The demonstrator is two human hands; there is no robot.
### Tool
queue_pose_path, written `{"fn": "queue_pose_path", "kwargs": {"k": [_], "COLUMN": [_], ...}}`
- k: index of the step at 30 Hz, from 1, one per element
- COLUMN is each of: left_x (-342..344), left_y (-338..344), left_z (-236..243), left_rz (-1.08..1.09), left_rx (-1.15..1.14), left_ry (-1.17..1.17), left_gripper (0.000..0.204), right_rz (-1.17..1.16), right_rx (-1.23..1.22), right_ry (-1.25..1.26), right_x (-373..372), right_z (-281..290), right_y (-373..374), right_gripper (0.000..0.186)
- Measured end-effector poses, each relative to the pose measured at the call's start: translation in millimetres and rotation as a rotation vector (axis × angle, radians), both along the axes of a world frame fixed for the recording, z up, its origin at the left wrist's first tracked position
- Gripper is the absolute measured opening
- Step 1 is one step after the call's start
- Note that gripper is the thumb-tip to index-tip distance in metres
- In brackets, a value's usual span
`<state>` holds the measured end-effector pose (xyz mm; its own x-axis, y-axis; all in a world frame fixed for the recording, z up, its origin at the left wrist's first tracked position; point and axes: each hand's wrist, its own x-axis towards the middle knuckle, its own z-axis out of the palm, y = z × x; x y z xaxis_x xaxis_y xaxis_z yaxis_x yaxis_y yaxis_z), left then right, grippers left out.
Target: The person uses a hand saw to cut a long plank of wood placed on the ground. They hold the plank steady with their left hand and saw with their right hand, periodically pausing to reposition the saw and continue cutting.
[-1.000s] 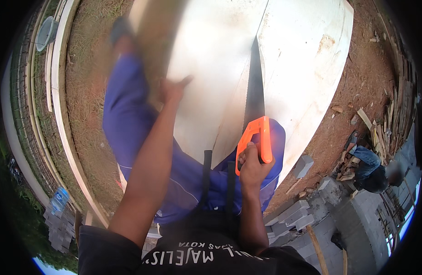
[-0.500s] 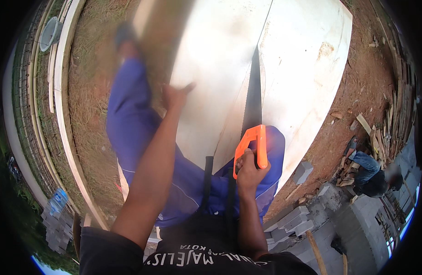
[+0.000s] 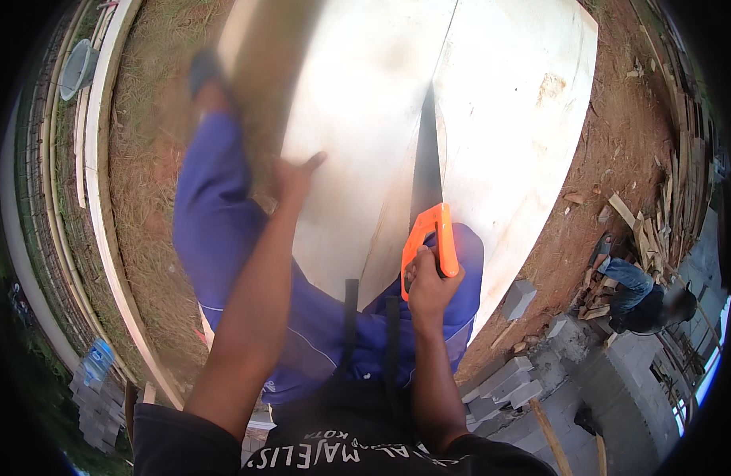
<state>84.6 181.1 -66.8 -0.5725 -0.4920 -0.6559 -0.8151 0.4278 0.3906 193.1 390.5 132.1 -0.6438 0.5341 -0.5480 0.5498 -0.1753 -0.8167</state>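
My right hand (image 3: 433, 287) is wrapped round the orange handle of a handsaw (image 3: 427, 163), just over my right knee. The dark blade points away from me and lies in a long cut in a pale plywood sheet (image 3: 349, 103). Beyond the blade's far end the cut runs on as a thin dark line. At the sheet's left edge, my left hand (image 3: 292, 178) grips with the thumb on top; its other fingers are mostly hidden at the edge. A faint line slants across the sheet left of the blade.
A long timber plank (image 3: 103, 151) edges the dry grass on the left, near a pale bucket (image 3: 78, 70) and a water bottle (image 3: 97, 361). At right, another person (image 3: 643, 297) is low beside scrap wood (image 3: 647, 234). Grey blocks (image 3: 512, 385) lie at lower right.
The handsaw and my right hand have moved slightly forward along the cut, away from me. My left hand keeps its hold on the sheet's edge. The whole view has shifted a little.
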Motion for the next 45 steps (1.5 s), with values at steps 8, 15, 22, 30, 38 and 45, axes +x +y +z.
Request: {"fn": "queue_pose_path", "kwargs": {"k": [8,15,22,30,38,45], "left_x": [3.9,-3.2,4.0,6.9,6.6,10.6], "left_y": [-8.8,1.3,-13.5,1.2,-13.5,0.1], "left_z": [25.9,14.4,-11.4,-1.4,-11.5,3.1], "left_rz": [0.113,0.035,0.087,0.071,0.050,0.030], "left_rx": [0.136,0.089,0.079,0.090,0.148,0.146], "left_ry": [0.061,-0.001,0.100,0.111,0.169,0.175], "left_gripper": [0.089,0.084,0.078,0.082,0.073,0.083], "right_rz": [0.092,0.008,0.137,0.098,0.064,0.124], "right_rx": [0.033,0.002,0.199,0.108,0.065,0.194], "right_ry": [-0.072,-0.047,-0.011,-0.050,-0.068,-0.084], "right_x": [-117.1,-55.9,-113.0,-78.7,-25.6,-121.2], "right_z": [-57.6,-17.2,-65.6,-41.1,7.5,-44.2], "right_y": [15.8,3.7,5.3,11.0,8.8,33.7], "right_gripper": [0.023,0.027,0.030,0.026,0.016,0.027]}}
